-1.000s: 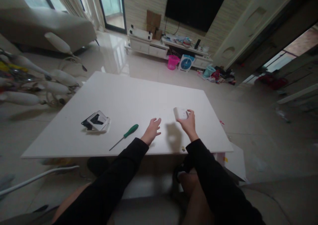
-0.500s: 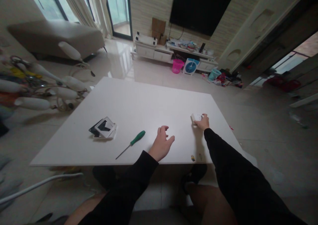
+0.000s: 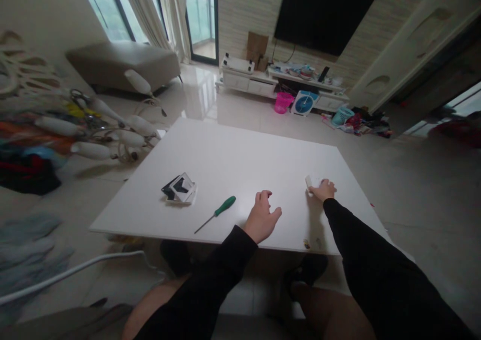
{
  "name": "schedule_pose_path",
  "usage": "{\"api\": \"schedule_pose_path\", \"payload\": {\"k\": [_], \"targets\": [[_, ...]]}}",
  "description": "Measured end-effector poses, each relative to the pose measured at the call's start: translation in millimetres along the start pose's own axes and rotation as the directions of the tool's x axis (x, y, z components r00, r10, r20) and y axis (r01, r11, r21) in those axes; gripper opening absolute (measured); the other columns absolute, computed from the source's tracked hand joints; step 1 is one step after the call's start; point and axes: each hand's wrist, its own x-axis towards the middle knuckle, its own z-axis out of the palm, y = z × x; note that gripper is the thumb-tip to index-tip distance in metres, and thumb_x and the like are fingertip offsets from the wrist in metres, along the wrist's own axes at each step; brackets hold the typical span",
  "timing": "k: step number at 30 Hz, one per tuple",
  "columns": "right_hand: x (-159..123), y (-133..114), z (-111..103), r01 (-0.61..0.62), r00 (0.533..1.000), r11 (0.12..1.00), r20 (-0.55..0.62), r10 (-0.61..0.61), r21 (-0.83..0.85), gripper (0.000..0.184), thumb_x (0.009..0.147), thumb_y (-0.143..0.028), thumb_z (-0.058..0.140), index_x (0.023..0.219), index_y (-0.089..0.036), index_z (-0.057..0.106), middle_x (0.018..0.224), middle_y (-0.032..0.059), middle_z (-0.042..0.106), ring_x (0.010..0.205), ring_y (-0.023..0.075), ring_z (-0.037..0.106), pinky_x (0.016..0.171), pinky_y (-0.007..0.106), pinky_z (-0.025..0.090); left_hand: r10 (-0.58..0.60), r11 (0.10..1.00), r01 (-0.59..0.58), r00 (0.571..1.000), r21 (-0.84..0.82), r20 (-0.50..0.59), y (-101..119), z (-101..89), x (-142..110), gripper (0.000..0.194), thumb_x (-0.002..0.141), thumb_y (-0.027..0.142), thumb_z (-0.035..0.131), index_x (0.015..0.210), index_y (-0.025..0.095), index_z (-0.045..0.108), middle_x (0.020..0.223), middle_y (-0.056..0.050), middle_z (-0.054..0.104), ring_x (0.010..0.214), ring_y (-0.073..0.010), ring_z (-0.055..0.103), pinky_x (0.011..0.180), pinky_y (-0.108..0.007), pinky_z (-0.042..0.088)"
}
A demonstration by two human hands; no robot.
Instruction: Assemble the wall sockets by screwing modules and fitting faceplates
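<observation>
While the right hand (image 3: pixel 326 189) grasps a small white block (image 3: pixel 310 182) toward the right end of the white bench (image 3: pixel 255 152), the left hand (image 3: pixel 262 217) hovers near the front edge, grip loose, fingers parted and half curled. Cannot tell whether block touches surface. Green-handled screwdriver (image 3: pixel 225 206) lies just left of the left hand, shaft angled toward the front edge. Farther left: loose pile of black and white frame pieces (image 3: pixel 182 190), overlapping.

No lettering, brand or number is legible; the yellow-and-dark mark (image 3: pixel 306 244) near the front edge of the white rectangular tabletop (image 3: pixel 240 154) is too small to read.
</observation>
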Motion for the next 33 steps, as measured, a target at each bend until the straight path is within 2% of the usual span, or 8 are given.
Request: {"api": "schedule_pose_path", "payload": {"k": [3, 6, 11, 14, 16, 21, 28, 33], "targets": [[-9.9, -39.0, 10.9, 0.174, 0.984, 0.983, 0.020, -0.175, 0.052, 0.082, 0.065, -0.048, 0.075, 0.134, -0.014, 0.047, 0.149, 0.0271, 0.040, 0.145, 0.0451, 0.032, 0.118, 0.064, 0.030, 0.029, 0.999, -0.030, 0.999, -0.030, -0.034, 1.9, -2.4, 0.4, 0.038, 0.091, 0.025, 0.059, 0.126, 0.016, 0.047, 0.136, -0.017, 0.050, 0.110, -0.0258, 0.062, 0.094, -0.042, 0.054], [-34.8, -98.9, 45.1, 0.392, 0.905, 0.907, 0.110, -0.410, 0.154, 0.078, 0.071, -0.055, 0.074, 0.134, -0.016, 0.049, 0.144, 0.0233, 0.048, 0.141, 0.0427, 0.040, 0.120, 0.064, 0.029, 0.087, 0.992, -0.095, 0.991, -0.080, -0.101, 6.1, -5.9, 1.5, 0.034, 0.089, 0.019, 0.058, 0.121, 0.018, 0.050, 0.133, -0.014, 0.051, 0.106, -0.0233, 0.062, 0.092, -0.040, 0.055], [-122.9, -217.3, 132.7, 0.634, 0.590, 0.653, 0.287, -0.755, 0.414, 0.094, 0.070, -0.059, 0.084, 0.147, -0.026, 0.043, 0.148, 0.0121, 0.050, 0.136, 0.0321, 0.051, 0.117, 0.052, 0.043, 0.171, 0.972, -0.206, 0.952, -0.114, -0.254, 14.6, -13.6, 2.1, 0.031, 0.086, 0.012, 0.058, 0.116, 0.020, 0.051, 0.124, -0.011, 0.056, 0.105, -0.0212, 0.060, 0.090, -0.038, 0.056], [-180.1, -280.5, 176.9, 0.638, 0.352, 0.486, 0.334, -0.874, 0.597, 0.116, 0.062, -0.060, 0.092, 0.156, -0.024, 0.033, 0.157, 0.0170, 0.041, 0.146, 0.0363, 0.043, 0.124, 0.057, 0.035, 0.187, 0.967, -0.229, 0.937, -0.114, -0.297, 16.6, -19.0, 2.0, 0.033, 0.086, 0.011, 0.058, 0.116, 0.021, 0.050, 0.124, -0.010, 0.056, 0.097, -0.0183, 0.062, 0.084, -0.035, 0.056], [-207.6, -312.7, 197.2, 0.612, 0.257, 0.438, 0.358, -0.898, 0.659, 0.126, 0.058, -0.059, 0.095, 0.159, -0.022, 0.029, 0.159, 0.0204, 0.038, 0.150, 0.0396, 0.037, 0.126, 0.060, 0.029, 0.198, 0.964, -0.242, 0.930, -0.110, -0.309, 16.6, -23.5, 1.7, 0.032, 0.086, 0.012, 0.058, 0.116, 0.021, 0.050, 0.124, -0.009, 0.055, 0.096, -0.0177, 0.062, 0.081, -0.034, 0.056], [-236.3, -349.7, 220.2, 0.587, 0.263, 0.494, 0.427, -0.865, 0.641, 0.138, 0.051, -0.048, 0.099, 0.161, -0.018, 0.021, 0.156, 0.0241, 0.043, 0.143, 0.0421, 0.045, 0.122, 0.061, 0.034, 0.203, 0.960, -0.253, 0.921, -0.115, -0.332, 17.4, -36.2, 0.0, 0.032, 0.086, 0.012, 0.059, 0.115, 0.022, 0.051, 0.122, -0.009, 0.056, 0.095, -0.0174, 0.062, 0.080, -0.033, 0.055], [-248.3, -348.4, 223.9, 0.561, 0.328, 0.508, 0.388, -0.861, 0.653, 0.127, 0.057, -0.029, 0.092, 0.160, -0.018, 0.017, 0.156, 0.0212, 0.046, 0.139, 0.0360, 0.052, 0.120, 0.052, 0.041, 0.179, 0.961, -0.237, 0.925, -0.142, -0.334, 21.0, -41.1, -1.2, 0.031, 0.086, 0.014, 0.059, 0.115, 0.021, 0.051, 0.123, -0.009, 0.055, 0.094, -0.0174, 0.063, 0.078, -0.033, 0.055], [-248.0, -345.8, 213.0, 0.526, 0.369, 0.519, 0.369, -0.853, 0.674, 0.120, 0.061, -0.031, 0.088, 0.159, -0.020, 0.020, 0.147, 0.0180, 0.054, 0.132, 0.0350, 0.058, 0.115, 0.052, 0.046, 0.192, 0.958, -0.249, 0.925, -0.143, -0.327, 20.4, -38.8, -1.4, 0.030, 0.087, 0.015, 0.059, 0.115, 0.021, 0.051, 0.122, -0.009, 0.055, 0.093, -0.0170, 0.063, 0.076, -0.032, 0.054]]}}
